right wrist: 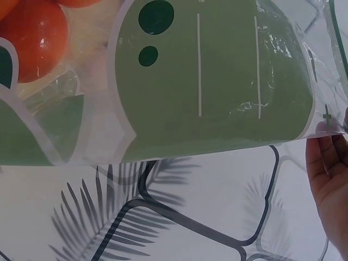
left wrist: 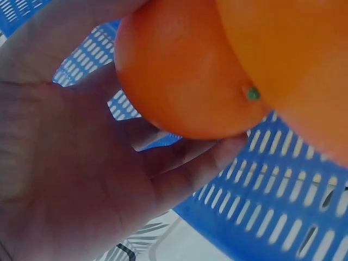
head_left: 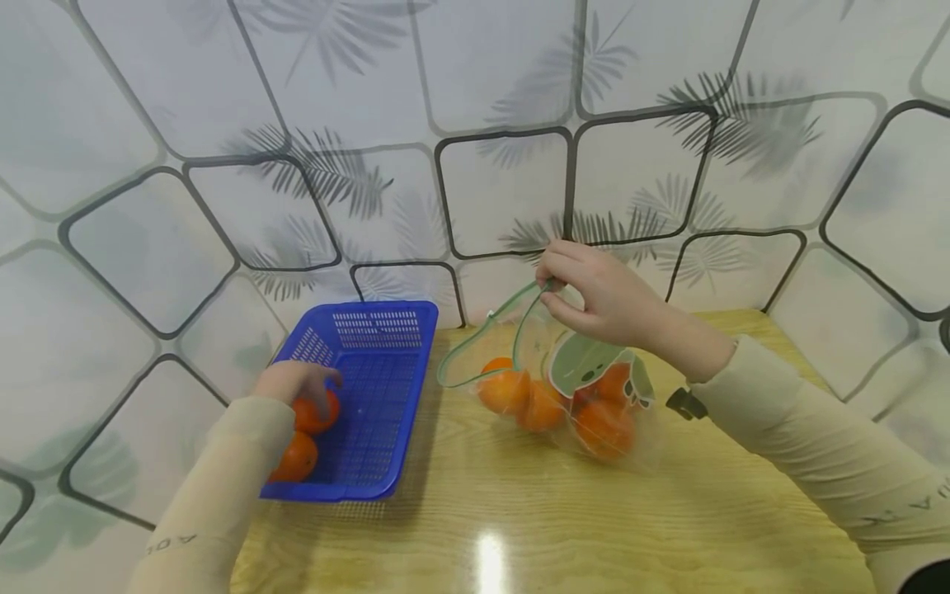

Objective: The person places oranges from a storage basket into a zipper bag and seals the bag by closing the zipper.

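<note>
Wood table (head_left: 460,520), patterned wall (head_left: 512,198) behind. Blue basket (head_left: 416,396), left: two oranges (head_left: 298,458), the farther gripped by the left hand (head_left: 293,384). Clear bag (head_left: 582,363), right of that hand past the basket's side, oranges inside, opening toward the basket; right hand (head_left: 604,297) pinches its rim (head_left: 517,334).

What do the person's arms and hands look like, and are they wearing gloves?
No gloves: the left hand and right hand are bare. The long left sleeve and right sleeve are pale cream, with dark letters on the forearms. A small dark piece shows by the end of the right sleeve; I can't tell what it is.
</note>
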Available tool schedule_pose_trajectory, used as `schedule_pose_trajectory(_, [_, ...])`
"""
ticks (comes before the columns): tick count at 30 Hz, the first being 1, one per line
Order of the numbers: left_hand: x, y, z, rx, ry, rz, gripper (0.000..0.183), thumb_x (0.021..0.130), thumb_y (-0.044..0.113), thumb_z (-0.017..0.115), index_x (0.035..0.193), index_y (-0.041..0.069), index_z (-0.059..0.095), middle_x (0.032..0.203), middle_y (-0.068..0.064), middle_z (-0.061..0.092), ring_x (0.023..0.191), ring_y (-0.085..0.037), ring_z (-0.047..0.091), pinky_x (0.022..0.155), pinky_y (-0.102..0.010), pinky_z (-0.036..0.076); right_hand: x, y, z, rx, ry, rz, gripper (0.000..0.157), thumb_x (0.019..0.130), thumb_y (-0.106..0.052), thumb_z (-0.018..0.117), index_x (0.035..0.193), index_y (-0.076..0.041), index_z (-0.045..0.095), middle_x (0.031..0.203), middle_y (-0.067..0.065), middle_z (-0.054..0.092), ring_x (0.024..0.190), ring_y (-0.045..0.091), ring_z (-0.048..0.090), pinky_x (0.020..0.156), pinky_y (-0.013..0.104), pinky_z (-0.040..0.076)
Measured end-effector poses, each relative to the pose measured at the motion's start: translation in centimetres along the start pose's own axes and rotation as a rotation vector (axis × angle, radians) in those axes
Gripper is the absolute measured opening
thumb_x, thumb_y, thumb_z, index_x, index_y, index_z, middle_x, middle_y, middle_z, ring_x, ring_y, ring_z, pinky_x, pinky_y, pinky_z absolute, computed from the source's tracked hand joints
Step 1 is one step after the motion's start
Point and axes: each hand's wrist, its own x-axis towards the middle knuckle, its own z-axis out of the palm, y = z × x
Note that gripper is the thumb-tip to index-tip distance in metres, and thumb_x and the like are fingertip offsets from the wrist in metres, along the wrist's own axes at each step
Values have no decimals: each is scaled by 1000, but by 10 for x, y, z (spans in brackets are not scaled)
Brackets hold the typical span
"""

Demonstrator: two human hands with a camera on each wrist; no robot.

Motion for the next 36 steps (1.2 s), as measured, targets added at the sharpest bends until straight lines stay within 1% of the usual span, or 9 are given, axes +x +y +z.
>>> schedule_pose_trajectory(5, [13, -4, 3, 48, 21, 44, 60, 75, 21, 80, 132, 17, 60, 138, -27, 54, 115, -43, 53, 94, -54, 53, 0, 0, 0, -1, -3, 5, 9, 93, -2, 68, 98, -6, 62, 95, 7, 62, 86, 15, 62, 78, 36, 56])
schedule_pose_trajectory(11, [8, 2, 5, 39, 97, 89, 63, 71, 15, 79, 131, 11, 62, 124, -25, 56, 107, -39, 55, 84, -45, 53, 0, 0, 1, -1, 1, 0, 8, 93, -2, 68, 97, -6, 61, 94, 6, 61, 86, 15, 62, 78, 36, 56])
schedule_pose_trajectory(15, [8, 3, 8, 57, 134, 76, 73, 72, 16, 78, 142, 10, 58, 141, -36, 47, 123, -50, 51, 98, -59, 53, 0, 0, 0, -4, 7, -2, 8, 94, -2, 68, 96, -6, 60, 92, 6, 60, 85, 14, 60, 77, 35, 55])
schedule_pose_trajectory(19, [12, 2, 12, 87, 215, 88, 83, 74, 19, 82, 150, 8, 52, 158, -44, 29, 145, -65, 32, 113, -78, 38, -1, 0, 1, -4, 6, -6, 8, 93, -3, 67, 95, -6, 61, 92, 5, 60, 85, 14, 60, 77, 35, 55])
schedule_pose_trajectory(23, [17, -1, 14, 128, 323, 150, 88, 72, 20, 87, 150, 4, 51, 154, -45, 32, 147, -70, 24, 114, -83, 30, -1, -1, 3, -5, -3, -14, 8, 94, -3, 68, 96, -6, 61, 93, 5, 61, 85, 13, 62, 77, 35, 56])
schedule_pose_trajectory(27, [16, -1, 13, 171, 449, 229, 89, 67, 20, 91, 147, 4, 54, 139, -39, 44, 140, -69, 34, 108, -81, 39, 0, -1, 4, -8, -2, -20, 8, 94, -4, 68, 96, -6, 61, 92, 5, 61, 85, 14, 62, 77, 35, 56])
schedule_pose_trajectory(31, [11, 5, 10, 184, 577, 331, 82, 64, 20, 93, 138, 5, 59, 124, -31, 50, 120, -57, 49, 94, -68, 53, 0, -1, 4, -16, 3, -20, 8, 94, -3, 68, 96, -6, 61, 92, 6, 61, 85, 15, 62, 77, 36, 56])
schedule_pose_trajectory(34, [7, 11, 7, 180, 639, 394, 74, 65, 18, 93, 130, 7, 62, 119, -26, 51, 107, -43, 50, 85, -57, 53, 0, -1, 4, -19, 2, -17, 8, 94, -3, 68, 96, -6, 60, 92, 6, 60, 85, 15, 62, 77, 35, 56])
schedule_pose_trajectory(36, [4, 15, 6, 172, 663, 429, 70, 65, 18, 92, 129, 9, 62, 119, -24, 52, 105, -40, 51, 84, -54, 53, 0, -1, 4, -21, 1, -16, 8, 94, -3, 68, 96, -6, 60, 93, 6, 60, 85, 15, 62, 77, 35, 56])
